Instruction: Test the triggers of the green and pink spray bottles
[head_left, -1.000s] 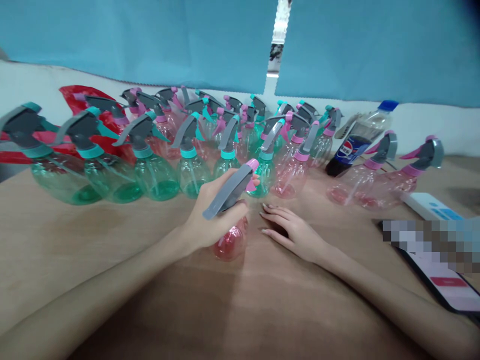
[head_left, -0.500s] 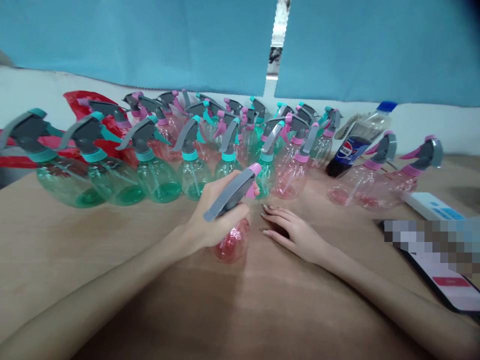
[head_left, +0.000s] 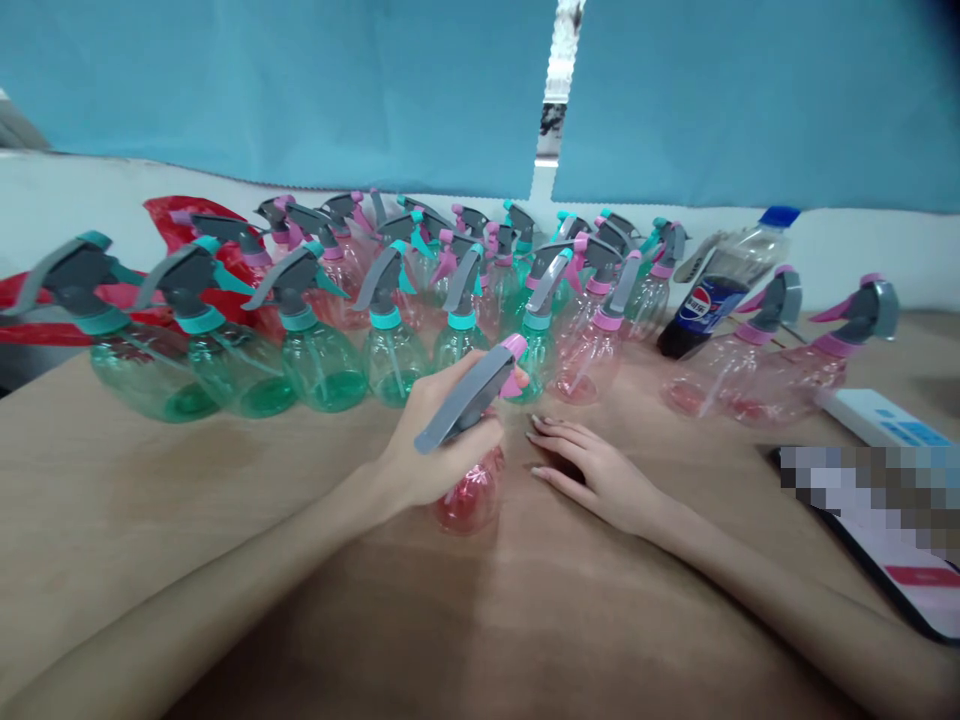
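Observation:
My left hand is wrapped round the neck of a pink spray bottle with a grey and pink trigger head. Its clear pink body stands on the table in front of me; the neck is hidden by my fingers. To its right, my right hand rests on the tabletop with fingers stretched out and holds nothing. Just behind my hands stands a row of green spray bottles with grey and teal heads. A pink spray bottle ends that row on the right.
More pink and green spray bottles crowd the back of the wooden table. Red plastic lies behind them at left. A Pepsi bottle leans at right, near two pink spray bottles, a white box and a phone.
The whole view has shifted slightly, so things appear a little further right and lower. My left hand keeps its hold on the pink spray bottle, and my right hand stays flat on the table.

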